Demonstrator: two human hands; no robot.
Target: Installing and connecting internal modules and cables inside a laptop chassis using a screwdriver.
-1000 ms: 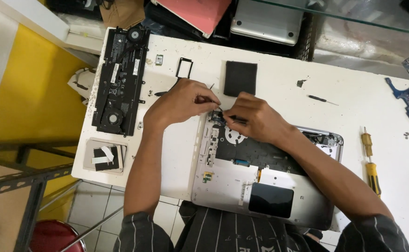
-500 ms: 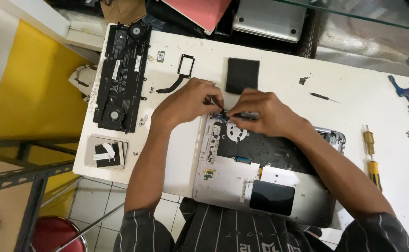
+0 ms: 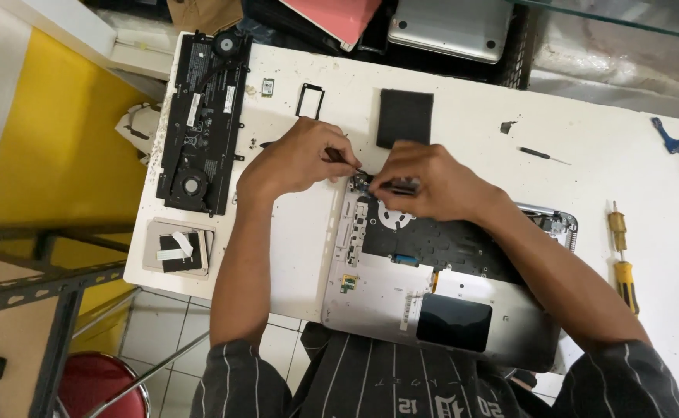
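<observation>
Laptop teardown, midway.
Left hand [image 3: 297, 159] pinching a thin tool [image 3: 345, 160], right hand [image 3: 425, 182] pinching a part at the open laptop's [image 3: 378, 290] far corner; battery [image 3: 200, 116] already out near the desk's [image 3: 471, 116] left edge.

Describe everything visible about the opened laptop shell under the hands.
The laptop shell is a silver, metal-looking lower case lying flat, inside up, at the near edge of the white table, partly overhanging it. A dark inner panel spans its middle; a black rectangle sits near the front. Small connectors line its left side. The right hand rests on its far left corner, where the left hand holds a thin dark tool.
</observation>
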